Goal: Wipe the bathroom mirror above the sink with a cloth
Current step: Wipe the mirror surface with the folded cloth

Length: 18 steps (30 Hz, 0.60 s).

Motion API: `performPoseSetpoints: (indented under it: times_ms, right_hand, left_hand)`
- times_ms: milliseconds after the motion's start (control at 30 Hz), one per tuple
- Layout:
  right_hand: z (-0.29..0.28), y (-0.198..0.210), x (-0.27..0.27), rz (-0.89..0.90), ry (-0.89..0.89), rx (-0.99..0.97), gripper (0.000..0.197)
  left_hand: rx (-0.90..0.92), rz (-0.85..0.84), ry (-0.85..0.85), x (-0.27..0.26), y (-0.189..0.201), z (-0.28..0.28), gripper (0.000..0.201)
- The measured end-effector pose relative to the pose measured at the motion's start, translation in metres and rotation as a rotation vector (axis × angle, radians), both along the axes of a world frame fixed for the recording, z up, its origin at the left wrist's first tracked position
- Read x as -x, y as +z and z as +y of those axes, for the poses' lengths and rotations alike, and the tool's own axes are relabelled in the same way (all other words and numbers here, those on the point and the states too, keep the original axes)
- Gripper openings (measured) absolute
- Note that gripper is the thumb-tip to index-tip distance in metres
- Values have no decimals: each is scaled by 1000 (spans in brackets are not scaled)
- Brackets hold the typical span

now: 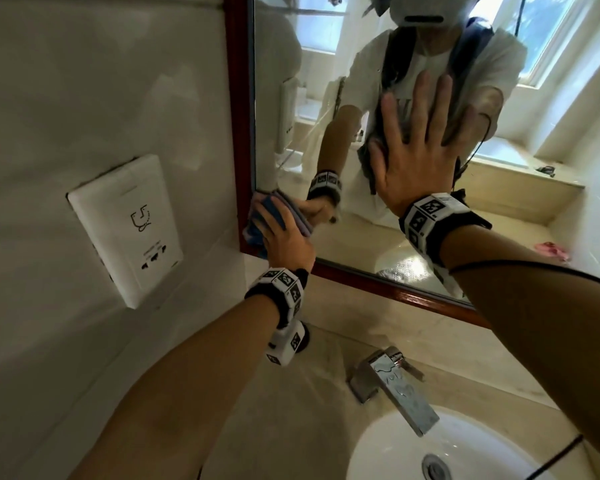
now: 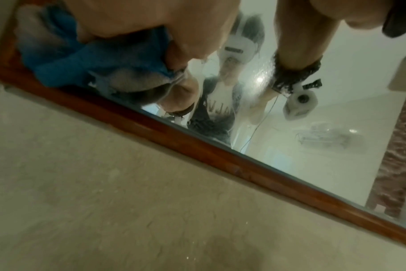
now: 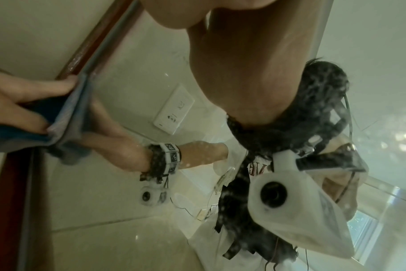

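The left hand (image 1: 284,233) presses a bunched blue-grey cloth (image 1: 262,220) – soft, light, best held as a wad under the fingers – into the mirror (image 1: 326,81) lower-left corner, while the right hand (image 1: 416,147) lies flat, fingers spread, on the fragile glass.

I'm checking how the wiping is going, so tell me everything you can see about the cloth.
The cloth is soft fabric, blue on one face and grey-lilac on the other, bunched into loose folds. The left hand grips it and presses it against the mirror at the glass's lower left corner, where it overlaps the red-brown wooden frame. Its folded edge shows doubled in the reflection. Whether it is damp cannot be told.
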State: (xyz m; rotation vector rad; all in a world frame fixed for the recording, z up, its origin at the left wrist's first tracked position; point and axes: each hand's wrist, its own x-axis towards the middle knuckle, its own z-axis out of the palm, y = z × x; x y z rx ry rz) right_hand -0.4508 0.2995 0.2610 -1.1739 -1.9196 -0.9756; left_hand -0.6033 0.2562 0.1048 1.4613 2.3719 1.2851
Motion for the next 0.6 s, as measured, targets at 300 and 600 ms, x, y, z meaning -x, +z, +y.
performPoseSetpoints:
  times_ms: [300,600]
  right_hand:
    - [3,-2,0,-7,-2,-37,59]
    - [3,-4,0,-17,-4,-50,59]
  left_hand:
    - [-217,103,-98,-45,14,9,83]
    - [-134,106,-181,-81,-54,4,83]
